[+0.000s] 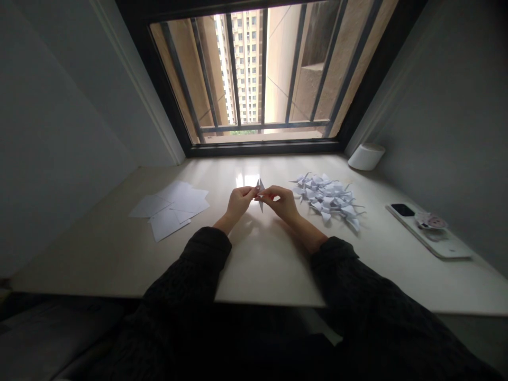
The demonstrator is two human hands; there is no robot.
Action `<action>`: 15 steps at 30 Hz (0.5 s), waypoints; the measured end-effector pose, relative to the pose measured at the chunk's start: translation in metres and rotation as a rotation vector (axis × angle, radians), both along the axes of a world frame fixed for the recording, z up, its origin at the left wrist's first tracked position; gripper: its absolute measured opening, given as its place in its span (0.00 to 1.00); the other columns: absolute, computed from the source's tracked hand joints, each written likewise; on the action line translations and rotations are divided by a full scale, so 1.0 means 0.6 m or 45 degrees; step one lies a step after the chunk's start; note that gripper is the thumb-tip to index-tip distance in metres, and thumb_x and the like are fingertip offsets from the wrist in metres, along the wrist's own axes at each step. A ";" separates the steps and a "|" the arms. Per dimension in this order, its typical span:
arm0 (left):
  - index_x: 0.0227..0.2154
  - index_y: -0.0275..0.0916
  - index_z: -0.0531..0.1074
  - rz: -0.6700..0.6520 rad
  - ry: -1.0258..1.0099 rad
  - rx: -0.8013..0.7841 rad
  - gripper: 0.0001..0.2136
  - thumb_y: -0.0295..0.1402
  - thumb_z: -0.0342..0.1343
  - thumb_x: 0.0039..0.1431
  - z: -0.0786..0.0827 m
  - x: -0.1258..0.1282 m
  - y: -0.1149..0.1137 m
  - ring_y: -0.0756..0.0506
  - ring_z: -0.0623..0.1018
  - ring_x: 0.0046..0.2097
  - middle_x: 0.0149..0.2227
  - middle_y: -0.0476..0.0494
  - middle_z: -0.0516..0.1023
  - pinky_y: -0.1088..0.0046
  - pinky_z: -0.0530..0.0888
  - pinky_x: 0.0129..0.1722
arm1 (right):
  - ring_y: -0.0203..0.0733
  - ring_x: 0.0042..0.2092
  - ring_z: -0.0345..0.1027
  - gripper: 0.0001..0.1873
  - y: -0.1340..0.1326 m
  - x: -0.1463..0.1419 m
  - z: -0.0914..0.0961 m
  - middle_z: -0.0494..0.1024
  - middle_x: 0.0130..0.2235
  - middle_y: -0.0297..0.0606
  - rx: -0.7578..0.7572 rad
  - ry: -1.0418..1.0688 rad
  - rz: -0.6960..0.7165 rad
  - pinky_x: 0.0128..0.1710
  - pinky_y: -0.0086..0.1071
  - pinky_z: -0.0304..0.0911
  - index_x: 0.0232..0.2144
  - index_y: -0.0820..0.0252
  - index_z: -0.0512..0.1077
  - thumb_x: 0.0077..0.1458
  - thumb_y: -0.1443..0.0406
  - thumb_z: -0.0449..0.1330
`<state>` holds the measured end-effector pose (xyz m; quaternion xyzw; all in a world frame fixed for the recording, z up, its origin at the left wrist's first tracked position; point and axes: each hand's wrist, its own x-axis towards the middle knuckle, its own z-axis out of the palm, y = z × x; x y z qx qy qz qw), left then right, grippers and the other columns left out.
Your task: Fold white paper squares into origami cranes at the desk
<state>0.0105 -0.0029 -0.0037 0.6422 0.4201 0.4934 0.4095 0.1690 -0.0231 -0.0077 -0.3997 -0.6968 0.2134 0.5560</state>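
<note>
My left hand (239, 203) and my right hand (281, 202) meet above the middle of the pale table, both pinching a small folded white paper piece (260, 193) between fingertips. The paper stands pointed and narrow, partly hidden by my fingers. To the right of my right hand lies a heap of white origami cranes (327, 198), not touching it. Several loose white paper sheets (169, 209) overlap to the left of my left hand, also apart from it. Dark knitted sleeves cover both forearms.
The pale table (262, 267) ends at a barred window (246, 79) at the back and a wall on each side. A black phone (402, 210) and a round sticker item (431, 220) lie on a white flat board (436, 241) at the right. A white cylinder (367, 156) stands in the back right corner.
</note>
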 end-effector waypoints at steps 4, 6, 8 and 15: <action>0.25 0.35 0.79 -0.016 0.019 -0.039 0.19 0.49 0.56 0.52 -0.001 -0.004 0.002 0.47 0.74 0.29 0.24 0.44 0.77 0.72 0.68 0.31 | 0.35 0.27 0.62 0.15 0.003 0.001 0.001 0.71 0.25 0.33 -0.013 -0.043 0.072 0.29 0.31 0.62 0.28 0.56 0.78 0.48 0.51 0.65; 0.24 0.35 0.78 -0.015 0.035 -0.037 0.19 0.48 0.56 0.52 -0.001 -0.004 0.002 0.48 0.74 0.28 0.23 0.45 0.77 0.73 0.68 0.30 | 0.34 0.26 0.60 0.15 0.002 -0.001 0.002 0.69 0.24 0.32 -0.007 -0.056 0.081 0.28 0.31 0.61 0.27 0.56 0.77 0.48 0.51 0.65; 0.23 0.35 0.78 -0.008 0.060 -0.028 0.19 0.48 0.56 0.52 -0.001 -0.005 0.001 0.48 0.73 0.27 0.22 0.46 0.76 0.73 0.67 0.29 | 0.34 0.26 0.58 0.15 0.000 -0.003 0.004 0.66 0.23 0.31 -0.002 -0.051 0.060 0.28 0.31 0.59 0.25 0.56 0.77 0.49 0.51 0.64; 0.22 0.35 0.77 0.014 0.024 -0.036 0.19 0.48 0.57 0.52 -0.001 -0.002 0.002 0.48 0.73 0.28 0.22 0.46 0.76 0.72 0.67 0.29 | 0.34 0.27 0.59 0.13 -0.001 -0.006 0.001 0.67 0.23 0.31 -0.020 0.037 0.027 0.29 0.31 0.59 0.26 0.56 0.79 0.49 0.53 0.65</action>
